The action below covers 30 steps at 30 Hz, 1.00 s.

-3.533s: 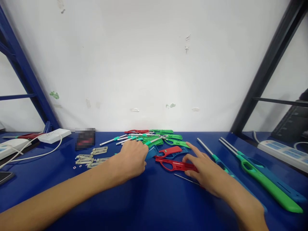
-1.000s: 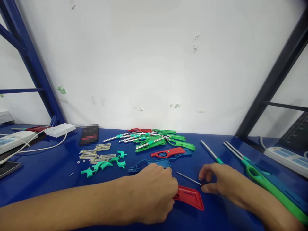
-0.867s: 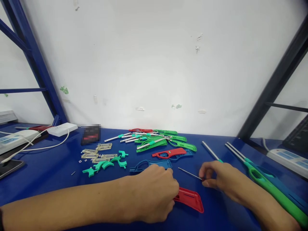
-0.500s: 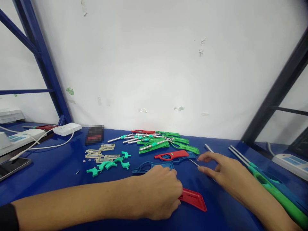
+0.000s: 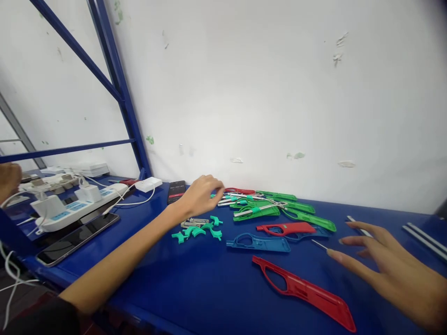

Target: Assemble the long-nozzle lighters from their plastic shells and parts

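My left hand reaches far across the table to the pile of metal tubes with teal pieces. Its fingers are curled together, and what they hold, if anything, is hidden. My right hand is open, fingers spread, low over the table at right. A thin metal rod ends at its thumb tip; a pale tube lies partly behind its fingers. Between the hands, a red half shell of a long lighter lies hollow side up. Behind it are a blue half shell and another red shell.
Green half shells lie near the wall. Teal trigger-like pieces and small clear parts are below my left forearm. A phone, a power strip and cables stand left. Another person's hand shows at far left.
My left hand has let go of the red half shell and moved away to the tube pile. The view has turned left. My right hand stays near the thin rod, its fingers spread wider.
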Each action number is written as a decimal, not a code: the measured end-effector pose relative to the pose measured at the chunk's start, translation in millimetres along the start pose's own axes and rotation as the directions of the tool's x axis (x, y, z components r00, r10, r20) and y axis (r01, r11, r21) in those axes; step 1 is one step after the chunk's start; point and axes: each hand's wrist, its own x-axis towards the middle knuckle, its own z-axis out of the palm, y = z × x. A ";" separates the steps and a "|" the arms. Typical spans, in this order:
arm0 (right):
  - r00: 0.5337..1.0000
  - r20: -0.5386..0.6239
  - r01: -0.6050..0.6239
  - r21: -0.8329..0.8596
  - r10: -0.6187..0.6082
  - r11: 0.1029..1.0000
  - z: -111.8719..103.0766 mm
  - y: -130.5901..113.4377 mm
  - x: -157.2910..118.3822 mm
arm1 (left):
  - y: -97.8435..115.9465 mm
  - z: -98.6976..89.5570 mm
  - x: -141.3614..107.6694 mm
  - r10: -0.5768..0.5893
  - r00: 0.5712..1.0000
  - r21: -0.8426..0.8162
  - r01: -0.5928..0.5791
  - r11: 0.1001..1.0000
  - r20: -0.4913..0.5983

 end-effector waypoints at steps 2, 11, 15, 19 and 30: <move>1.000 -0.010 0.008 0.009 -0.008 1.000 2.6 5.7 5.4 | -24.6 13.0 -7.6 -0.059 0.998 0.020 0.059 0.998 0.002; 0.996 0.007 0.085 0.024 -0.085 0.996 7.1 22.9 26.8 | -56.3 45.8 -19.3 -0.150 0.985 -0.050 0.155 0.987 0.090; 0.996 -0.005 0.086 0.023 -0.086 0.996 7.5 18.6 26.1 | -56.9 62.2 -22.3 -0.138 0.984 -0.114 0.151 0.982 0.115; 0.997 0.009 0.079 0.026 -0.079 0.997 6.0 12.7 26.1 | -58.8 69.8 -23.2 -0.140 0.980 -0.164 0.163 0.973 0.141; 0.997 0.074 0.022 0.104 -0.030 0.994 -4.2 -9.6 20.2 | -53.2 65.6 -19.3 -0.303 0.950 -0.420 0.304 0.855 0.071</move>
